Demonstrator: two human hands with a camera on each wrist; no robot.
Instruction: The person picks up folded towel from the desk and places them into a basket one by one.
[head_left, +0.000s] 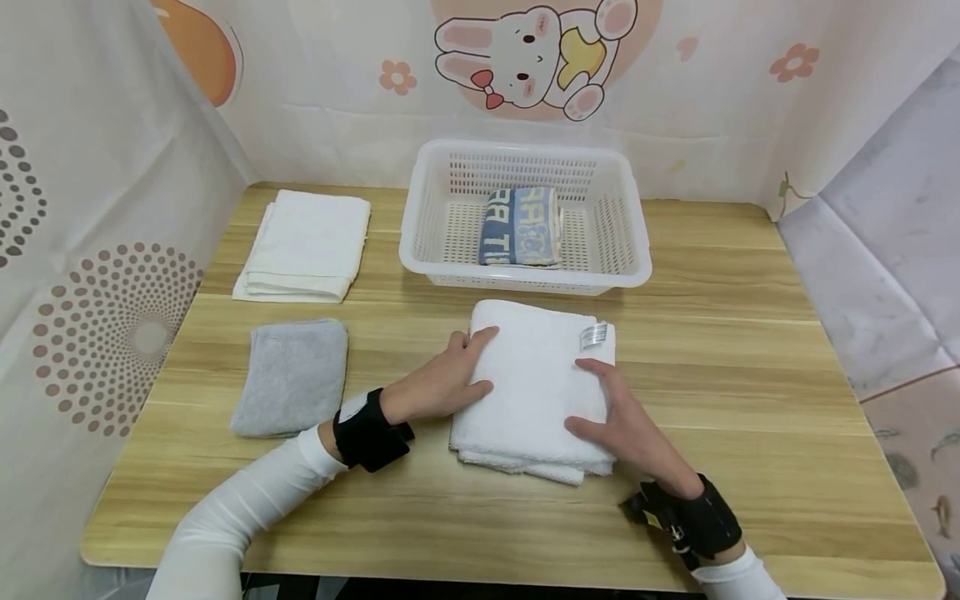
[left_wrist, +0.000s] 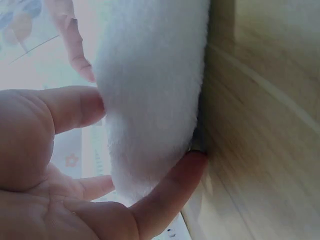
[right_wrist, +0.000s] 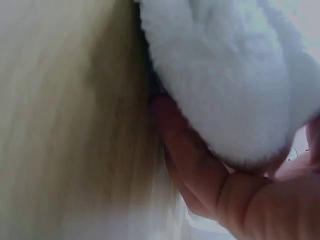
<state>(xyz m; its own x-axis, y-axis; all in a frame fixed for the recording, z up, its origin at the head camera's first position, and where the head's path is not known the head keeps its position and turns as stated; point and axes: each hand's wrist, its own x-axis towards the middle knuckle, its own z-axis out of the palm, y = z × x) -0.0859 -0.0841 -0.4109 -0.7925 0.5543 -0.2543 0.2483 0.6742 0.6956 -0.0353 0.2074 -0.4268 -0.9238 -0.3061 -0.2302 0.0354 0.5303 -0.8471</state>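
Note:
A thick folded white towel [head_left: 536,383] with a small tag [head_left: 593,336] at its far right corner lies on the table. My left hand [head_left: 442,379] grips its left side, one digit on the top face. In the left wrist view, a lower finger [left_wrist: 172,192] reaches in where the fluffy edge meets the wood. At the opposite side my right hand [head_left: 630,425] holds the towel, thumb and a finger over the top. Other fingers [right_wrist: 185,145] tuck beneath the towel's edge in the right wrist view, their tips hidden.
Beyond the towel stands a white plastic basket [head_left: 525,282] holding a folded blue patterned towel [head_left: 520,227]. To the left lie a folded white cloth [head_left: 307,242] and a folded grey towel [head_left: 292,377]. A printed curtain [head_left: 337,133] hangs behind the wooden table [head_left: 750,375].

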